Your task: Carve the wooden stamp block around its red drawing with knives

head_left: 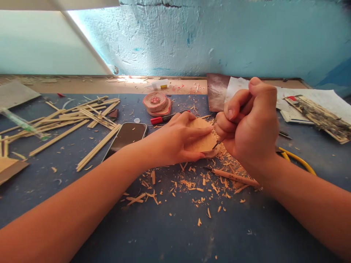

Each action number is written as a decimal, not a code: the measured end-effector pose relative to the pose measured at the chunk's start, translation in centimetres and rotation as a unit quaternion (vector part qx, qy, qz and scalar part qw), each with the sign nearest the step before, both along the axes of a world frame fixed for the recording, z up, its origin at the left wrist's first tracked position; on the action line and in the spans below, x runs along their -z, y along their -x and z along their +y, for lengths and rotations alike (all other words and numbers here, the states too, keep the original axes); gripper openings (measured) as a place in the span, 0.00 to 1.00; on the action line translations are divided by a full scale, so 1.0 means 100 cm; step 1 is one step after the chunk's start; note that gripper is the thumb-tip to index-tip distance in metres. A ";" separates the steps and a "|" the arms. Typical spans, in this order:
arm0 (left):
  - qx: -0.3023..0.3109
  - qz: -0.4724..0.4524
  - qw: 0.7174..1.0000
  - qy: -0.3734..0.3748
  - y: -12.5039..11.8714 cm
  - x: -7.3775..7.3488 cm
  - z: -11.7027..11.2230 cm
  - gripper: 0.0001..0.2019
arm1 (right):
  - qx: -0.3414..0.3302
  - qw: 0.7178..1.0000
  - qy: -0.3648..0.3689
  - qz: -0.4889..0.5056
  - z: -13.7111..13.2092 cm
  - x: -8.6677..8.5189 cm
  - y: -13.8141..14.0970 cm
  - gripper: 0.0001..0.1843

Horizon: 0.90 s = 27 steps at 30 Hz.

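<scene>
My left hand [175, 140] grips a flat, pale piece of wood [201, 140] with grooved lines, thumb under it and fingers over its top, just above the blue table [175, 233]. My right hand [248, 124] is closed in a fist around a small carving tool [216, 144]; only its dark tip shows, touching the right edge of the wood. Wood shavings [192, 182] lie scattered below both hands. A pencil [236, 178] lies under my right wrist.
A dark phone [126, 137] lies left of my left hand. Several thin wooden sticks [82, 120] spread across the left. A round carved wooden piece [156, 102] and a red-handled tool [164, 118] sit behind. Yellow-handled pliers [297, 159] and papers [307, 100] lie at right.
</scene>
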<state>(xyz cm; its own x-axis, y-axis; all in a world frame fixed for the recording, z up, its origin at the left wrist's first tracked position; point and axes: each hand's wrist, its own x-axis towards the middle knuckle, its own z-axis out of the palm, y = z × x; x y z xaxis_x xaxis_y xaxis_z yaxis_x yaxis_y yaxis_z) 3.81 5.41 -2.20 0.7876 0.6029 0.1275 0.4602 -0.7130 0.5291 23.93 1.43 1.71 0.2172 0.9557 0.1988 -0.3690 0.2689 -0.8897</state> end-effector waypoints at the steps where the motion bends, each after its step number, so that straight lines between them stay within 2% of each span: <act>1: 0.001 0.002 1.000 0.009 0.000 -0.001 0.000 0.37 | 0.012 0.999 0.028 0.024 0.000 0.000 0.002 0.31; 4: -0.003 0.007 0.999 0.038 -0.001 -0.005 -0.001 0.37 | 0.002 0.997 0.062 0.042 0.000 0.005 0.004 0.29; 8: -0.004 0.002 0.999 0.051 0.000 -0.005 0.000 0.35 | -0.042 0.998 0.050 0.027 0.003 0.004 -0.003 0.27; 12: -0.014 -0.021 0.999 0.037 0.003 0.001 0.002 0.47 | -0.088 0.996 0.002 0.000 0.003 -0.014 -0.013 0.26; 16: -0.033 0.010 0.999 0.028 0.003 0.002 0.002 0.57 | -0.126 0.991 -0.038 -0.037 0.000 -0.026 -0.016 0.30; 18: -0.027 0.011 0.999 0.021 0.002 0.001 0.001 0.55 | -0.150 0.987 -0.046 -0.043 -0.002 -0.028 -0.017 0.30; 23: -0.021 -0.002 1.000 0.020 0.000 0.001 0.001 0.43 | -0.204 0.976 -0.053 -0.062 -0.004 -0.025 -0.019 0.27; 27: -0.025 -0.002 0.999 0.021 0.000 -0.001 0.001 0.41 | -0.201 0.973 -0.065 -0.090 -0.004 -0.021 -0.015 0.28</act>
<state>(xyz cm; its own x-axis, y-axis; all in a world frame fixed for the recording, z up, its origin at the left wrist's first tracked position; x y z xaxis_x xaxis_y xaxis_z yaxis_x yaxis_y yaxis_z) 3.78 5.50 -2.14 0.7553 0.6469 0.1047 0.4932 -0.6664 0.5591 25.47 1.01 3.83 -0.2176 0.9206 0.3243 -0.3095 0.2500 -0.9174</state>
